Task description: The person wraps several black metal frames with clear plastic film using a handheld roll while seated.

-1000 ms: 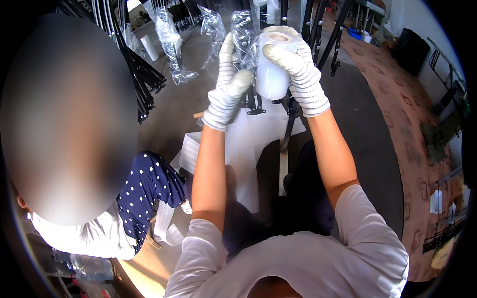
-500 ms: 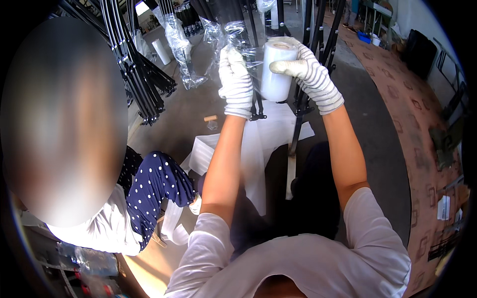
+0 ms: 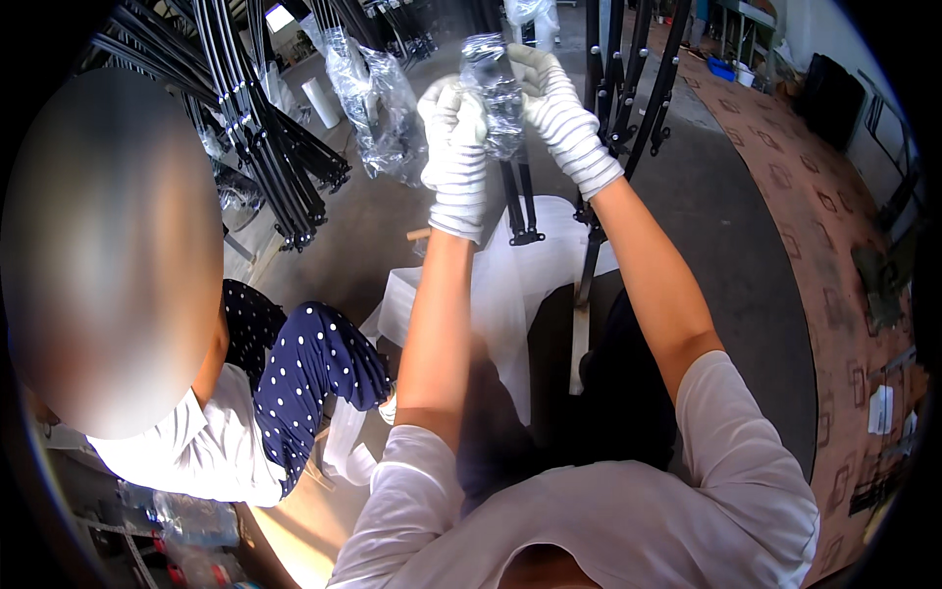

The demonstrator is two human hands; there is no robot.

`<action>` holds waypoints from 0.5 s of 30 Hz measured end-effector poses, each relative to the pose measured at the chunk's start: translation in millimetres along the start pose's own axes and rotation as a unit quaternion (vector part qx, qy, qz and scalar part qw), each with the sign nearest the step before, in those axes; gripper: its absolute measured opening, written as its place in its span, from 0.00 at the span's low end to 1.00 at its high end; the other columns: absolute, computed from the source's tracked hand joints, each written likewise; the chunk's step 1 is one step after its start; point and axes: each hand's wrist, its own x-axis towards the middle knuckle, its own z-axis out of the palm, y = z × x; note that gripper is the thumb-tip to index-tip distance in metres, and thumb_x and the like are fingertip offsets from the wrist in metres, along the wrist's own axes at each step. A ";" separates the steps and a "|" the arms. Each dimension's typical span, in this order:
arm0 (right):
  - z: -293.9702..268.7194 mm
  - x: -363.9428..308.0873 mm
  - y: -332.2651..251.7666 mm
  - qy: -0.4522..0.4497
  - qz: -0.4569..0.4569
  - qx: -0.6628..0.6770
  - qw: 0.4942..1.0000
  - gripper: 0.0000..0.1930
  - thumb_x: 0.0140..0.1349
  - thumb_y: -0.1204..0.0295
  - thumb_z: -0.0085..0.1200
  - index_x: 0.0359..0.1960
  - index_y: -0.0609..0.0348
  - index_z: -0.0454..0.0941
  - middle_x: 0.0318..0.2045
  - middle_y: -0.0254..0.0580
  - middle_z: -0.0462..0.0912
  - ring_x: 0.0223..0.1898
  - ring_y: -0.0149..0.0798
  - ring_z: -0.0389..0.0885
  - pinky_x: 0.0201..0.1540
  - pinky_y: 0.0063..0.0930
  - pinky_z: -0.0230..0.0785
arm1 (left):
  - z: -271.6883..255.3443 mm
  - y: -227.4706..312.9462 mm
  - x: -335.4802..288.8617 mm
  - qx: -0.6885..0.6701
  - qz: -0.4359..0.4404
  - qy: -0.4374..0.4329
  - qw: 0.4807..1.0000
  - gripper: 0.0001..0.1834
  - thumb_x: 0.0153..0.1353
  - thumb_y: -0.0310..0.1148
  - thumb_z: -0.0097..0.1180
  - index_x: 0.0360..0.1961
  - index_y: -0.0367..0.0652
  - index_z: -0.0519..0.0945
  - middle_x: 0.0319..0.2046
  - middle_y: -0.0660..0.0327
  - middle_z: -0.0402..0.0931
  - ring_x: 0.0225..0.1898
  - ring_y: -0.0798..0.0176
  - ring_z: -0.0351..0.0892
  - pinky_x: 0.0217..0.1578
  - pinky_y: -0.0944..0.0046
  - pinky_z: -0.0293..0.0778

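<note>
Stretch film is wound round a bundle of black metal tubes (image 3: 525, 201) hanging in front of me, making a shiny wrapped section (image 3: 494, 98). My left hand (image 3: 454, 133), in a striped white glove, is closed against the left side of that wrapping. My right hand (image 3: 561, 108), gloved alike, has its fingers bent at the right edge, partly behind the bundle. The white film roll does not show; the bundle and hands hide whatever either hand grips.
A person in dotted trousers (image 3: 319, 353) sits close on my left. More black tube bundles stand left (image 3: 275, 167) and right (image 3: 638, 88), one wrapped in clear film (image 3: 373, 108). White sheeting (image 3: 500, 294) lies on the floor below, near a small cardboard tube (image 3: 419, 235).
My right hand has moved left and up to the bundle, and the film roll has gone out of sight. My left hand has shifted slightly left. The hanging tubes have shifted.
</note>
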 end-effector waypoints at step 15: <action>28.2 -23.9 -0.3 0.171 0.120 0.230 0.951 0.14 0.58 0.65 0.48 0.40 0.61 0.67 0.36 0.36 0.74 0.37 0.26 0.72 0.38 0.16 0.65 | -33.4 -18.5 15.7 -0.088 -0.128 -0.089 0.984 0.28 0.47 0.40 0.59 0.48 0.39 0.68 0.39 0.63 0.71 0.42 0.69 0.68 0.46 0.69 0.63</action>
